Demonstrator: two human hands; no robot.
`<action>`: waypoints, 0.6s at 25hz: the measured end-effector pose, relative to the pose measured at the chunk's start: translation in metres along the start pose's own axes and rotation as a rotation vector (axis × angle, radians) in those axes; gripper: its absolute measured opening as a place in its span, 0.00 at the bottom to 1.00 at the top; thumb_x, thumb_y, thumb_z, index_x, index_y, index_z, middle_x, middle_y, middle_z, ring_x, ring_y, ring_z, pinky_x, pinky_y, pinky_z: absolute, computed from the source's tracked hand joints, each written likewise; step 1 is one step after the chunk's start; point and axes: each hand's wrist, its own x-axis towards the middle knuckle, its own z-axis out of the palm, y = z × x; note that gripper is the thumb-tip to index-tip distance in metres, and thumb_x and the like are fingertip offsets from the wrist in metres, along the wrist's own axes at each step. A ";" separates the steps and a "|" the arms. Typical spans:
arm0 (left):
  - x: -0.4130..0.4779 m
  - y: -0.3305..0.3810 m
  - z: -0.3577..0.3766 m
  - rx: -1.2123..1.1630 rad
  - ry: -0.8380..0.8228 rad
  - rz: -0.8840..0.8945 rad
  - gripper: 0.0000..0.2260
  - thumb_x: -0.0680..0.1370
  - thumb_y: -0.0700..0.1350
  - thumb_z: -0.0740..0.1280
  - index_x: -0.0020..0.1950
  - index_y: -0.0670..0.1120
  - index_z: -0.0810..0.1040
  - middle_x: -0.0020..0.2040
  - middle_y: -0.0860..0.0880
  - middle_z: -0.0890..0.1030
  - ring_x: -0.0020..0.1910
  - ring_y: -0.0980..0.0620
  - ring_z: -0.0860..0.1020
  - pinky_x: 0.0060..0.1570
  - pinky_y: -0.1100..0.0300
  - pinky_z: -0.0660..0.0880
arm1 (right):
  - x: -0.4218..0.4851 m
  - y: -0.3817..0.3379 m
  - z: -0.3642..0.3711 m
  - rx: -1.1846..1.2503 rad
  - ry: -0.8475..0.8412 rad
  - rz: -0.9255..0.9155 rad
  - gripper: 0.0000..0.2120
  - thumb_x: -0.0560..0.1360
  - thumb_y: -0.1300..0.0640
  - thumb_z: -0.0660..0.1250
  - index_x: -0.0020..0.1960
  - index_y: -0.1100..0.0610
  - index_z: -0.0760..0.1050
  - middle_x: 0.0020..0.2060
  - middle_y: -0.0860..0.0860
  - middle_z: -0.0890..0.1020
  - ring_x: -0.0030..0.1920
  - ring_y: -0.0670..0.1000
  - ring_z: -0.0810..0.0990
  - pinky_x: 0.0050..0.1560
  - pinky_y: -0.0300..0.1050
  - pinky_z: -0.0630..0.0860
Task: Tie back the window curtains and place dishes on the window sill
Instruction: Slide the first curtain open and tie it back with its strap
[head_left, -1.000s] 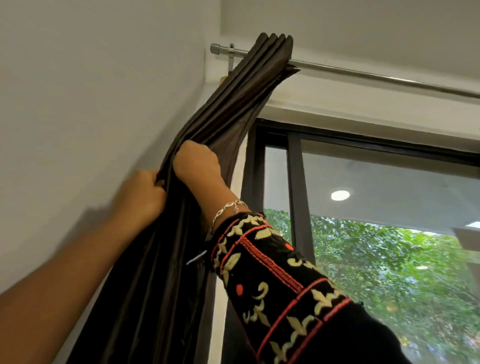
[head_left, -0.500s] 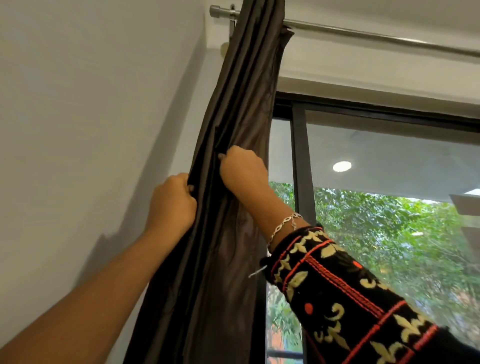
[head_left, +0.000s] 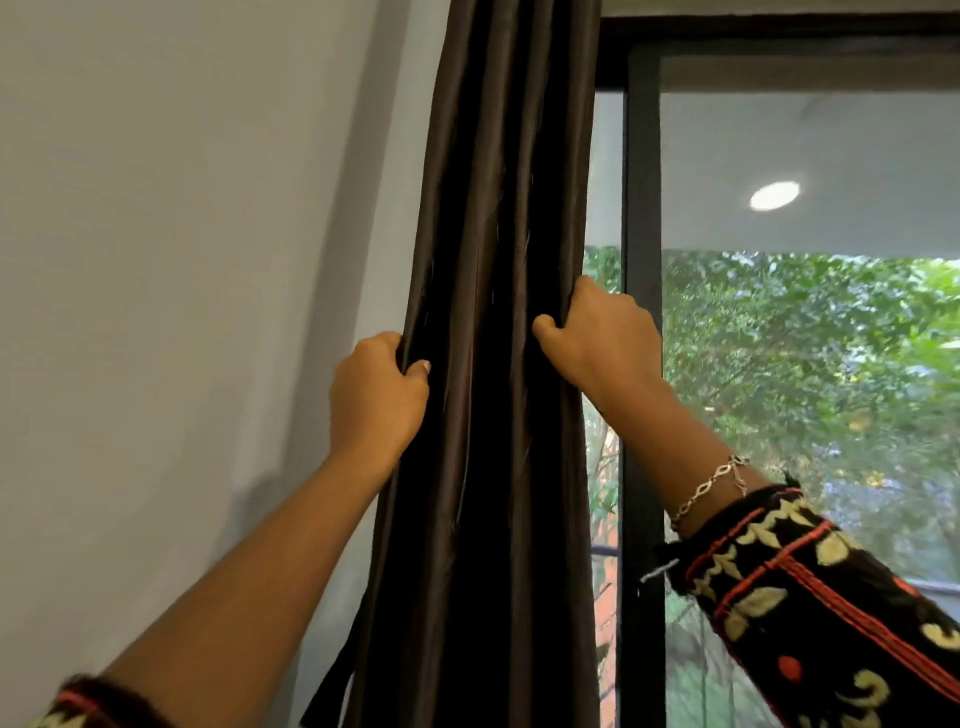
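Observation:
A dark brown curtain hangs gathered in vertical folds between the white wall and the window. My left hand grips the curtain's left edge, thumb on the front of the fabric. My right hand grips the right edge a little higher, fingers curled round the folds. Both arms reach up from below, and the right wrist wears a silver bracelet. No dishes and no window sill are in view.
A black window frame stands right of the curtain, with glass and green trees beyond. The white wall fills the left side. A round ceiling light shows through the glass.
The view has dropped, so the curtain rod has left the frame. Both hands have slid down the curtain and spread apart, gathering it into a straight bundle.

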 end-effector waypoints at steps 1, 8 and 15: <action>-0.011 -0.002 0.000 -0.005 -0.014 -0.039 0.04 0.76 0.39 0.65 0.46 0.38 0.76 0.35 0.46 0.77 0.34 0.47 0.76 0.32 0.59 0.71 | -0.009 0.003 0.001 0.007 -0.010 -0.006 0.15 0.75 0.50 0.59 0.51 0.62 0.70 0.42 0.58 0.77 0.39 0.57 0.71 0.36 0.46 0.62; -0.085 -0.020 -0.003 0.060 -0.097 -0.246 0.02 0.76 0.37 0.64 0.45 0.38 0.76 0.37 0.46 0.78 0.37 0.46 0.77 0.36 0.59 0.72 | -0.081 0.027 0.008 0.088 -0.226 0.085 0.12 0.75 0.53 0.61 0.39 0.60 0.65 0.32 0.54 0.70 0.38 0.60 0.73 0.37 0.46 0.64; -0.162 -0.010 -0.005 0.155 0.021 -0.134 0.17 0.78 0.40 0.62 0.67 0.41 0.69 0.60 0.44 0.77 0.58 0.46 0.76 0.56 0.61 0.70 | -0.144 0.053 0.009 0.083 -0.371 0.180 0.12 0.75 0.54 0.61 0.38 0.60 0.65 0.31 0.54 0.68 0.39 0.60 0.74 0.36 0.46 0.65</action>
